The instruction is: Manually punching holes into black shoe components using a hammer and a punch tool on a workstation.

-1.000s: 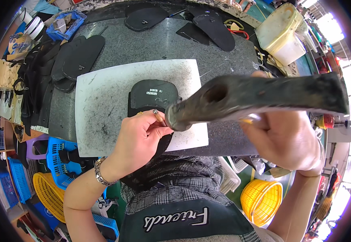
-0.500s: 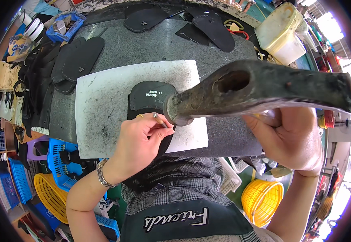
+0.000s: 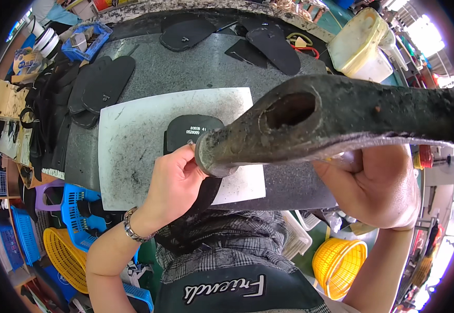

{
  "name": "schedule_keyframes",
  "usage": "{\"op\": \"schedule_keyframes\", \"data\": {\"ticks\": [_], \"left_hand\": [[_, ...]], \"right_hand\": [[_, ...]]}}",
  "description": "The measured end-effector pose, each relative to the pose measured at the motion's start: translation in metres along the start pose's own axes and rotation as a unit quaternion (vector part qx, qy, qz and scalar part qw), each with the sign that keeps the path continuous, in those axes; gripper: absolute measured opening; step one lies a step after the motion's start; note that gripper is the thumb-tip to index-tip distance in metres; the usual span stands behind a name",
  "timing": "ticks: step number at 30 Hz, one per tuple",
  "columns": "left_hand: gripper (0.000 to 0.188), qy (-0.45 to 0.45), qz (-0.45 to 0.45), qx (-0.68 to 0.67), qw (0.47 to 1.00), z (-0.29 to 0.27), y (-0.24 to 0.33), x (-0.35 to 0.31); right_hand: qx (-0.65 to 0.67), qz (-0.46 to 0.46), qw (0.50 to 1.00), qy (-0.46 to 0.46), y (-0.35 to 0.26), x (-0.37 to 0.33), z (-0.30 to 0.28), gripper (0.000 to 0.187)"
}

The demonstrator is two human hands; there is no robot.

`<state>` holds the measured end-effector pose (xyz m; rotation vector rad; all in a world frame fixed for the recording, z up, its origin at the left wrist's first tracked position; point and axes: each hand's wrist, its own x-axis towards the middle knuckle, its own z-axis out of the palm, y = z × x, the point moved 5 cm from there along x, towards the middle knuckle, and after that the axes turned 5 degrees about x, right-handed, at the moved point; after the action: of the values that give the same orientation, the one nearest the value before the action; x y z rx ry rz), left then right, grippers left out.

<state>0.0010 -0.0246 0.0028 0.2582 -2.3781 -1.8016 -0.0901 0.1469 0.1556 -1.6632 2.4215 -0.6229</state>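
Note:
Over the bench, my right hand is closed around the handle of a dark, worn hammer. The hammer's round striking face hangs at the fingertips of my left hand. Those fingers are pinched on a slim metal punch; just a small bit of it shows, the rest hidden by fingers and hammer head. Beneath them lies a black sole piece with pale print, its heel-shaped end facing away from me. It rests on a white board speckled with black; whether the punch touches the sole is hidden.
The board sits on a grey slab. Black sole pieces lie at its left, with more soles at the far side. A blue crate stands far left, a whitish container far right. Yellow baskets are below.
The hammer head has come left and slightly down, onto the pinched fingers, covering most of the punch. My left hand has shifted only a little; the view has tilted slightly.

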Motion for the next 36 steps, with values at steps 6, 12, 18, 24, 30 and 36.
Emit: {"op": "schedule_keyframes", "data": {"ticks": [6,12,18,24,30,36], "left_hand": [[0.015,0.031,0.157,0.179,0.971,0.006,0.017,-0.005],[0.009,0.012,0.083,0.1,0.991,0.005,0.012,0.004],[0.008,0.0,0.008,-0.023,1.0,0.001,0.001,0.005],[0.012,0.066,0.173,0.181,0.966,0.009,0.021,-0.004],[0.015,0.042,0.103,0.091,0.99,0.004,0.006,0.011],[0.012,0.026,0.193,0.245,0.95,0.015,0.026,0.004]], "right_hand": [[0.063,0.036,0.997,0.027,-0.008,0.01,-0.008,0.029],[-0.086,0.006,0.987,-0.133,-0.006,0.005,0.013,0.039],[0.002,0.051,0.999,-0.019,-0.019,0.016,-0.014,0.031],[0.097,0.074,0.99,0.065,-0.008,0.015,-0.014,0.032],[-0.023,0.053,0.994,-0.095,0.008,0.01,0.013,0.031],[0.018,0.147,0.989,-0.009,0.002,0.016,-0.006,0.026]]}}
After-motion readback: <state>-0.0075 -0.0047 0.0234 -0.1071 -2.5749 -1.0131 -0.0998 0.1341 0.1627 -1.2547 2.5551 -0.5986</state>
